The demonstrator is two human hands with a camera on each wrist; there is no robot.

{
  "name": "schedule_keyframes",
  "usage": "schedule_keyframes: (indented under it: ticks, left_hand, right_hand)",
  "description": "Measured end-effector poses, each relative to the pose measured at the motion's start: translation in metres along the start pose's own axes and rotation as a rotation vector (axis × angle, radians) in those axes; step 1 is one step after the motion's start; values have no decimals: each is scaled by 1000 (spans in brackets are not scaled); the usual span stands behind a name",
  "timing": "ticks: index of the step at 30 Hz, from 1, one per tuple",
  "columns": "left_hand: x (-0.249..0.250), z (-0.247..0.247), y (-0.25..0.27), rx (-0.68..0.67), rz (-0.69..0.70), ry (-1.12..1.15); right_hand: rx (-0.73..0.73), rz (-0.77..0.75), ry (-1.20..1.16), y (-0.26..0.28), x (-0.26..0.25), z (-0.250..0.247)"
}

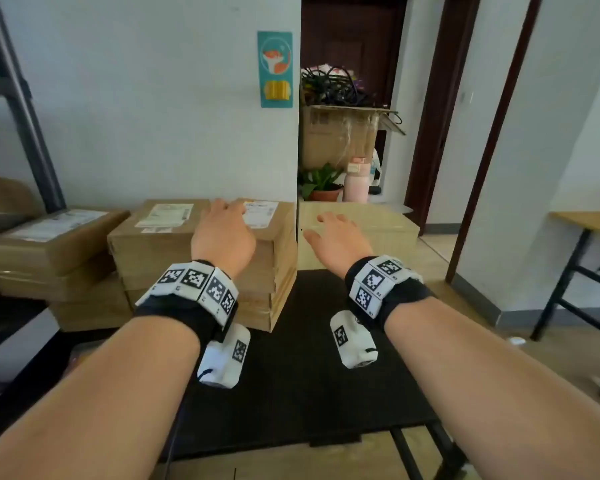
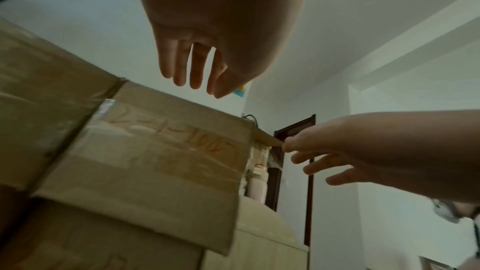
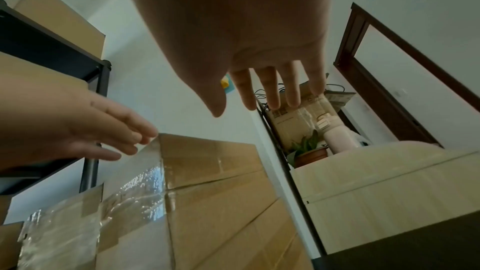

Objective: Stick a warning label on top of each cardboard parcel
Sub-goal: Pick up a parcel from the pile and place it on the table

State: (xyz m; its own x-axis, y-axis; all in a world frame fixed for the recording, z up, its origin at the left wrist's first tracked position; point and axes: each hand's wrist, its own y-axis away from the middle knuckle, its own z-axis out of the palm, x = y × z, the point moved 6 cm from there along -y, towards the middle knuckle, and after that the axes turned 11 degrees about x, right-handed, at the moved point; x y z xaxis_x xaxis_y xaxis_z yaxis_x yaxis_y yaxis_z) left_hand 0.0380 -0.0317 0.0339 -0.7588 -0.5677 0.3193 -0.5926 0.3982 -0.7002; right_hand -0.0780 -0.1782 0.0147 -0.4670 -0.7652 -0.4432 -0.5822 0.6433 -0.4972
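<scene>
A stack of cardboard parcels (image 1: 201, 258) stands in the middle, and its top parcel carries two white shipping labels (image 1: 165, 214). My left hand (image 1: 222, 220) reaches over the right part of that top with straight fingers and holds nothing. In the left wrist view the left hand (image 2: 197, 69) hangs above the taped parcel (image 2: 145, 151). My right hand (image 1: 326, 232) is spread over the light wooden cabinet (image 1: 378, 230) beside the stack, also holding nothing. The right wrist view shows my right hand (image 3: 259, 85) and the left hand's fingers (image 3: 124, 128) at the parcel's (image 3: 207, 192) top corner.
A second stack of parcels (image 1: 49, 251) lies at the left under a dark metal rack (image 1: 25, 116). A black mat (image 1: 309, 375) covers the near surface. Behind the cabinet stand a potted plant (image 1: 321, 188), a pink bottle (image 1: 356, 183) and a carton of cables (image 1: 340, 136). A wooden table (image 1: 589, 223) is at the right.
</scene>
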Motion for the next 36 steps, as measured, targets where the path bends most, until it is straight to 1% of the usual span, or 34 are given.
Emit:
schedule_keyframes:
  ticks: [2,5,8,11,14,16,18,20,22,25,27,29,32,36]
  left_hand:
    - [-14,3,-4,-17,-48,-11]
    - [-33,13,-7,-32,-76,-42]
    - [-34,14,-10,-45,-71,-69]
    - [-28,16,-9,-112,-81,-82]
    - [-27,16,-12,-110,-88,-59]
    - [-30,17,-12,-84,-111,-35]
    - [-30,14,-6,-58,-153,0]
    - [-28,9,0,1,-189,64]
    - [-27,5,6,8,-257,125]
    - [-28,6,10,-23,-433,196]
    - [-26,8,15,-87,-583,326]
    - [-19,12,22,-134,-672,444]
    - [-5,15,30,-136,-656,513]
    - [18,18,39,-93,-563,610]
  right_hand:
    - [-10,2,-14,-4,-5,6]
    - [-81,33,-76,-7,-10,22]
    - [-144,42,-109,-10,-15,35]
    - [-176,49,-148,-8,-21,44]
    - [-204,40,-178,-3,-25,45]
    - [-203,35,-205,-1,-23,46]
    - [-199,80,-259,2,-18,45]
    - [-186,116,-315,6,-13,44]
    - [-189,130,-372,8,-10,40]
    - [-173,148,-466,11,-7,34]
    - [-122,161,-482,13,-4,28]
    - [-74,181,-476,18,2,21]
    - [-45,188,-470,27,15,11]
    - [31,243,-505,39,37,-3]
